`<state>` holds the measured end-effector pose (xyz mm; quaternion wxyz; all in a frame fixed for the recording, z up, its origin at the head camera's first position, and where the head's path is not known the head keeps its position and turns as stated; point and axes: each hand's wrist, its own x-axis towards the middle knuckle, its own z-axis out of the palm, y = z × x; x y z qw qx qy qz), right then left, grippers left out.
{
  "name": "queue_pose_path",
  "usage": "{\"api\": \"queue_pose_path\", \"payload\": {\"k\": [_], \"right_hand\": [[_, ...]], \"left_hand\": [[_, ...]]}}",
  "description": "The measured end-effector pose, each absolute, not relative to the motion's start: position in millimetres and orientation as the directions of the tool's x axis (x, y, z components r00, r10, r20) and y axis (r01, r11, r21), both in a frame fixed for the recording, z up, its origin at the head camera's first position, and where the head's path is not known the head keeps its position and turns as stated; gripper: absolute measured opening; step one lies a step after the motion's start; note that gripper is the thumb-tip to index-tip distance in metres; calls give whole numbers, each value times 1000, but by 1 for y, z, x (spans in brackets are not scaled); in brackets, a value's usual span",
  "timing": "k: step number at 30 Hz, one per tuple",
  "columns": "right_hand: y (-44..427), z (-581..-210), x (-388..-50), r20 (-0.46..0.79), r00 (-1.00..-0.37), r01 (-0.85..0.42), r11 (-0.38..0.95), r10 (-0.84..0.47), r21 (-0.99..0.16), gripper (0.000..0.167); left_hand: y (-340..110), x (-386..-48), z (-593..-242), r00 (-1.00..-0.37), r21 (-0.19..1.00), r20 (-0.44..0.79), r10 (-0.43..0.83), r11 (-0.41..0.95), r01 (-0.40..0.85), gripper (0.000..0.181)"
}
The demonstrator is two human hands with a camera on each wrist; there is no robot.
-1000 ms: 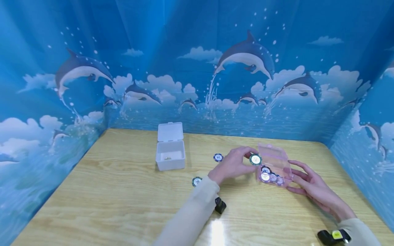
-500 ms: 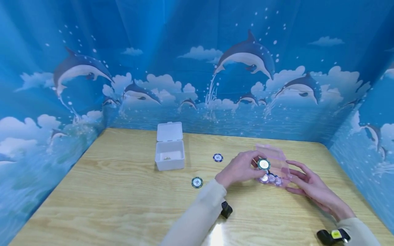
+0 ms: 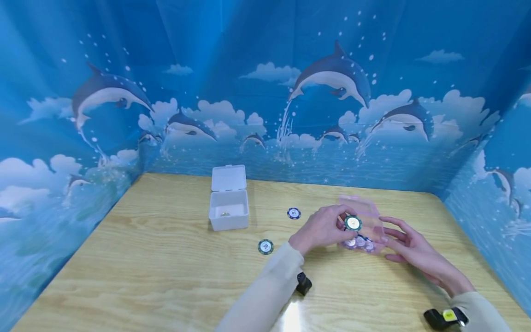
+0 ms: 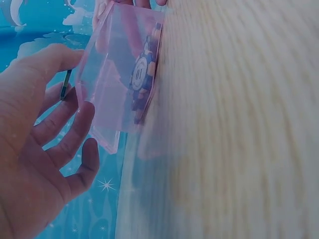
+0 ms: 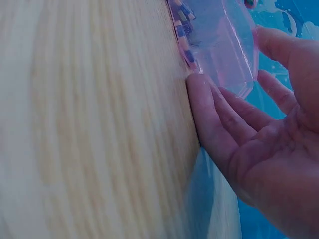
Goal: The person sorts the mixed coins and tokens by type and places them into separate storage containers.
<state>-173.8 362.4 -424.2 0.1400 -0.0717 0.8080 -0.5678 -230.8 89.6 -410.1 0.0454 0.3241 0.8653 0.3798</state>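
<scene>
My left hand [image 3: 322,229] pinches a green-edged poker chip [image 3: 353,223] between thumb and fingers, over the pink see-through box [image 3: 367,208]. In the left wrist view that chip [image 4: 66,85] shows edge-on beside the box wall. Several poker chips [image 3: 361,242] lie inside the box, whose lid stands raised at the back. My right hand [image 3: 419,249] touches the box's right side with its fingers spread. In the right wrist view, fingertips [image 5: 201,82] rest against the box's wall, low by the table.
A blue-edged poker chip [image 3: 293,213] and a green-edged poker chip [image 3: 265,246] lie on the wooden table [image 3: 166,267], left of my left hand. A white box [image 3: 229,220] with its lid raised stands further left, a small gold-coloured thing inside. A dolphin-print curtain [image 3: 249,69] surrounds the table.
My left hand has carried the green-edged chip rightward over the pink box, then slightly back left. The pink box has shifted left, with my right hand following it.
</scene>
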Motion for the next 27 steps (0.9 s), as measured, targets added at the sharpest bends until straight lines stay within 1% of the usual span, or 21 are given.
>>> {"api": "queue_pose_path", "payload": {"k": [6,11,20,27], "right_hand": [[359,-421,-174,-169,-946,64,354,-275,-933,64],[359,-421,-175,-183,-943,78,349,-279,-934,65],[360,-423,-175,-184,-941,76,352,-283,-933,65],[360,-423,-176,-195,-941,86,363,-278,-928,65]], "left_hand": [[90,-231,-411,-790,678,161,592,516,524,48],[90,-231,-413,-784,713,155,601,481,510,50],[87,-231,-413,-783,737,155,603,457,498,45],[75,-232,-411,-784,789,143,604,409,459,43]]}}
